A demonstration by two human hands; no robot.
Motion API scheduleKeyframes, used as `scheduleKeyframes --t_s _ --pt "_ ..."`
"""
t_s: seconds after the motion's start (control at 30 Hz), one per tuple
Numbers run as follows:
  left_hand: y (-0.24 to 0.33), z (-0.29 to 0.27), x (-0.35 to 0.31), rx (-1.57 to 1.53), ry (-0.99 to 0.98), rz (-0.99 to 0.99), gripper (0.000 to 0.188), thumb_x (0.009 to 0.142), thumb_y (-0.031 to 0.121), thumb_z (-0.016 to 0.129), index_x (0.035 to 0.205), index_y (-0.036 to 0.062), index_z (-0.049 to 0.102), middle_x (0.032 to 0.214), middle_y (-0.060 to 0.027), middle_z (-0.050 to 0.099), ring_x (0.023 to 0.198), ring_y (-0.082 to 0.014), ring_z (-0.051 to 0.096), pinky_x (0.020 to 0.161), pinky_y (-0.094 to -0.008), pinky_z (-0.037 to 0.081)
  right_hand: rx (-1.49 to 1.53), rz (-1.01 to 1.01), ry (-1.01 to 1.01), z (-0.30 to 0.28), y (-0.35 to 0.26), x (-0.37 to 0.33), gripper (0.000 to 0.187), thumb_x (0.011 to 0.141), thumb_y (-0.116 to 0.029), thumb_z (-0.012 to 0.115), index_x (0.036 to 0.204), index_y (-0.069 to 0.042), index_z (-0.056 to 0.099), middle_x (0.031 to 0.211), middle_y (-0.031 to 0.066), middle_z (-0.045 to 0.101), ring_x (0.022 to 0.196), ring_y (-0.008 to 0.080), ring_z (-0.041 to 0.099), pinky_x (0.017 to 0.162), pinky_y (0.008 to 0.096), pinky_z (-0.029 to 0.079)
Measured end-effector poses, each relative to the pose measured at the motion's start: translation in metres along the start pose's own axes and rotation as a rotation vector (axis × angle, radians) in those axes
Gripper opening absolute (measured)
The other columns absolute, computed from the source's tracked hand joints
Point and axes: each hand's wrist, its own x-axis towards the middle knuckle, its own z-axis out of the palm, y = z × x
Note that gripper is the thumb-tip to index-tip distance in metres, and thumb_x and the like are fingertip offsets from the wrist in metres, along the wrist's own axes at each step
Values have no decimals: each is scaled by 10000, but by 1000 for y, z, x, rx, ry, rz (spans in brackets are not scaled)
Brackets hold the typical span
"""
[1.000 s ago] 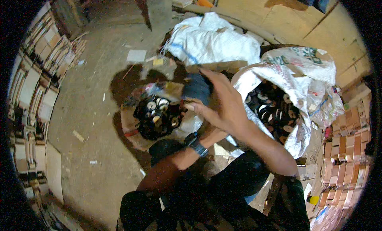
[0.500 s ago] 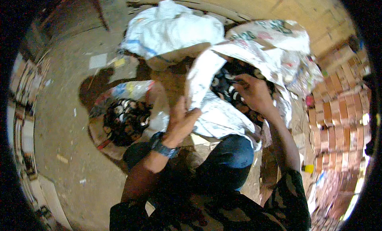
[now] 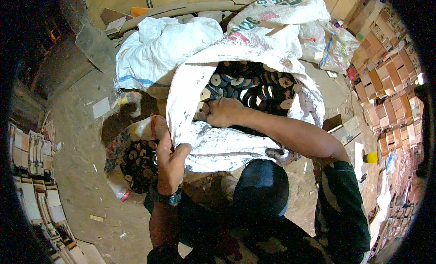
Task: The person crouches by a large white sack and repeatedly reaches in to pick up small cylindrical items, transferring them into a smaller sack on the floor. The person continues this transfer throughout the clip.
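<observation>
Littered floor (image 3: 81,173), hands (image 3: 225,112) at white sack (image 3: 185,100)

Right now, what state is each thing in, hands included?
Big sack: open, discs inside
Discs: piled
Small bag: open, also holding discs
Striped sack: slumped, mouth not visible
Watch: worn on the left wrist
Left hand: at the big sack's edge, grip unclear
Right hand: inside the big sack, fingertips hidden
</observation>
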Motion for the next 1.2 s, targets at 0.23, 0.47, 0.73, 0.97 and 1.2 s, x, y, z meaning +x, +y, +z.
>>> scheduleKeyframes --t_s 0.23,0.47,0.73,0.97,1.2 --pt "1 -2 1 10 -12 -46 504 794 15 508 1294 -51 514 1131 -95 637 996 -166 588 930 -308 446 51 23 142 13 -1 -17 367 891 -331 520 1019 -40 703 995 230 699 911 400 695 823 562 529" --pt "2 -3 1 95 -18 -113 495 789 11 509 1281 -40 527 1115 -77 631 968 -167 573 913 -319 445 64 27 433 42 -7 -6 415 816 -281 667 1046 63 637 927 291 681 910 429 675 897 566 481" --pt "4 -5 -3 25 -52 -39 494 794 9 492 1282 -57 524 1154 -108 634 1043 -187 582 970 -315 421 290 106 649 -2 62 -15 562 843 -359 696 1179 73 570 989 294 666 923 429 666 818 455 534" --pt "6 -6 -4 54 -48 -67 510 794 21 500 1297 -55 519 1177 -122 637 1076 -191 585 973 -319 424 545 -246 238 -6 86 -26 525 868 -274 730 1280 -5 547 1142 178 662 1062 254 623 924 375 487" --pt "1 -4 1 485 100 190 599 794 24 542 1374 -65 426 1305 -241 555 1163 -289 570 1033 -365 405 248 -509 79 7 86 -71 403 783 -120 749 1139 -24 587 1078 180 616 1006 370 619 882 438 488"
